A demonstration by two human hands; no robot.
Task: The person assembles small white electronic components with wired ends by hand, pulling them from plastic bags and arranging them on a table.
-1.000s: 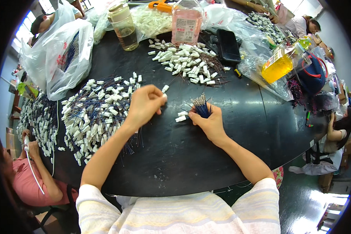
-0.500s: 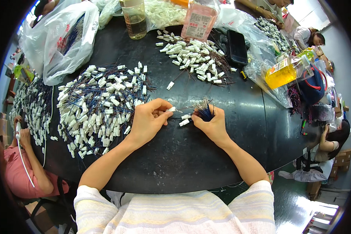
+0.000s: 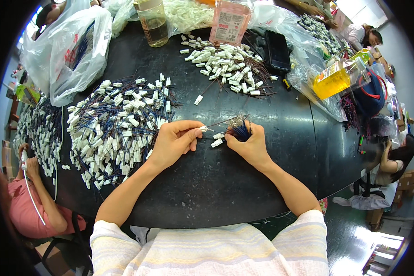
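Observation:
Between the thumb and index finger of my left hand [image 3: 177,142] is a small white connector [image 3: 203,129], with a thin dark wire [image 3: 223,121] running from it toward the right. My right hand [image 3: 252,146] is closed around a bundle of short dark blue wires [image 3: 240,132], whose pale metallic tips point up and left. Below the gap between my hands, two white connectors [image 3: 217,141] lie beside my right fingertips. Left of my left hand spreads a large heap of white connectors with blue wires [image 3: 119,126]. Farther off lies a smaller pile of connectors with brownish wires [image 3: 234,66].
On the black table [image 3: 193,193] stand a cup of pale liquid [image 3: 155,30] and a pink bottle [image 3: 230,23] at the back. A black phone [image 3: 278,51] lies right of them, near a bottle of yellow liquid [image 3: 332,85]. Plastic bags [image 3: 62,60] sit far left; co-workers sit around.
The dark wire at the left hand's connector now slants up over the bundle's tips. Both hands keep nearly the same places and holds; the whole view has shifted slightly.

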